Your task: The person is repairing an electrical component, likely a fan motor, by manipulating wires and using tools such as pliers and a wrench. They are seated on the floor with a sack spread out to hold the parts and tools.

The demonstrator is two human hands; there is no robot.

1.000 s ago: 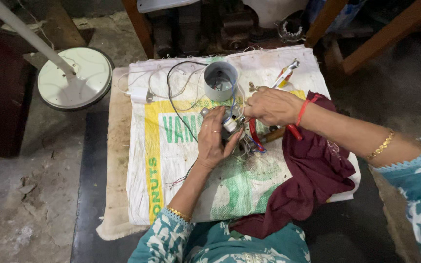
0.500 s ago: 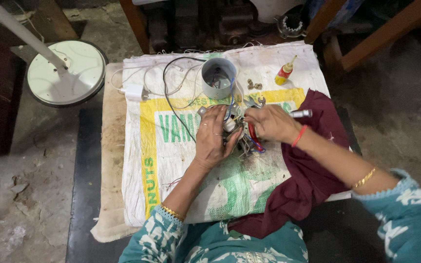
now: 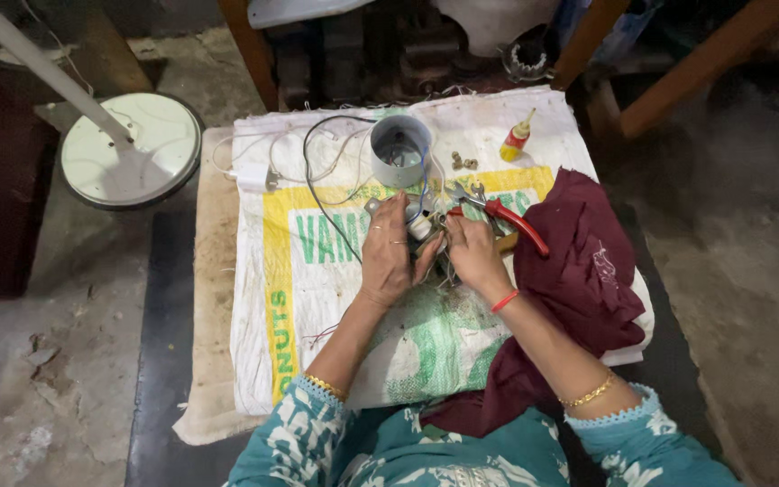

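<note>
My left hand [image 3: 388, 257] and my right hand [image 3: 473, 255] meet over a small electrical part with thin wires [image 3: 426, 233] in the middle of a white printed sack [image 3: 317, 298]. Both hands grip that part; most of it is hidden by my fingers. Red-handled pliers [image 3: 508, 219] lie just beyond my right hand, touching the maroon cloth [image 3: 579, 271]. A grey cylindrical cup [image 3: 399, 150] stands just past my fingers. A black wire [image 3: 317, 189] loops from the cup area across the sack.
A small yellow bottle with a red tip [image 3: 517, 137] and a few brass bits [image 3: 463, 162] lie at the sack's far right. A round white fan base with its pole [image 3: 128, 149] stands on the floor at left. Wooden legs [image 3: 669, 81] rise behind.
My right hand has come back from the far right of the sack to the part beside my left hand. The pliers now lie on the sack by the cloth.
</note>
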